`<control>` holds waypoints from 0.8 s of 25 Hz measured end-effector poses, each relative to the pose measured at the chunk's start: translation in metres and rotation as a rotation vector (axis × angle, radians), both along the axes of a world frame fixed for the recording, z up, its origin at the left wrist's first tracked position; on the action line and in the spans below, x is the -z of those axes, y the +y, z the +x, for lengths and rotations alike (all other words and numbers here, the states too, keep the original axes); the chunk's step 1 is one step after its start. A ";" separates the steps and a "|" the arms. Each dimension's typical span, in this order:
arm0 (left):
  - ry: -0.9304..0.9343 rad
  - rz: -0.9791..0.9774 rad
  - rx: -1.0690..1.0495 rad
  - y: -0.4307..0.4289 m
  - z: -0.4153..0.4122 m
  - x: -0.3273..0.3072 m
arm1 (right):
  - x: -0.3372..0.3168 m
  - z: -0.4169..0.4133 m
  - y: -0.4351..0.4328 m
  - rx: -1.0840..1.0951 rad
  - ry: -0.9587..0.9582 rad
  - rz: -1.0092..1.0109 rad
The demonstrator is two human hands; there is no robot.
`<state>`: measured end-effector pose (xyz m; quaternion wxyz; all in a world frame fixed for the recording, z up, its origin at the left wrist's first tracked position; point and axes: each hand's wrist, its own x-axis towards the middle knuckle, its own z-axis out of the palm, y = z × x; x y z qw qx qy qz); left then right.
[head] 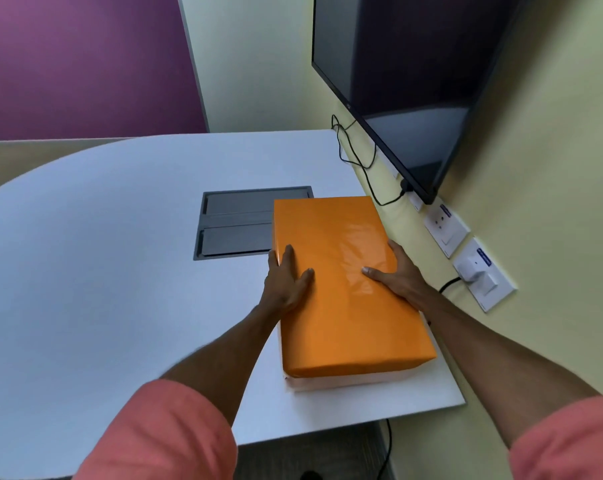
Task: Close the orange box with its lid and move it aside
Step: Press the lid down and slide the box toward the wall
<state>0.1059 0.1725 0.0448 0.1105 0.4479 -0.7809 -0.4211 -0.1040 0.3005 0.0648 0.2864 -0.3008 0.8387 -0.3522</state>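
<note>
An orange lid [341, 306] covers the box on the right part of the white table [102, 271]. A pale strip of the box's base [345, 382] shows under the lid's near edge. My left hand [286, 282] grips the lid's left edge, thumb lying on top. My right hand [397, 275] holds the right edge the same way, thumb on the glossy top and fingers down the side. Both forearms reach in from below, with pink sleeves at the frame's bottom.
A grey cable hatch [234, 223] is set into the table just left of the box's far end. A dark wall screen [414, 81] hangs above to the right, with black cables [355, 157] and wall sockets [466, 251] close to the table's right edge.
</note>
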 end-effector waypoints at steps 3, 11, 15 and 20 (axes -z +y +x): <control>-0.001 0.019 0.007 0.022 -0.019 0.007 | 0.005 -0.019 0.021 0.013 -0.012 0.012; -0.034 0.034 0.049 0.067 -0.050 0.020 | 0.013 -0.052 0.064 0.016 -0.043 0.028; -0.053 0.044 0.081 0.076 -0.059 0.025 | 0.015 -0.061 0.077 0.014 -0.050 0.042; -0.076 0.050 0.114 0.082 -0.063 0.025 | 0.014 -0.064 0.080 -0.004 -0.050 0.066</control>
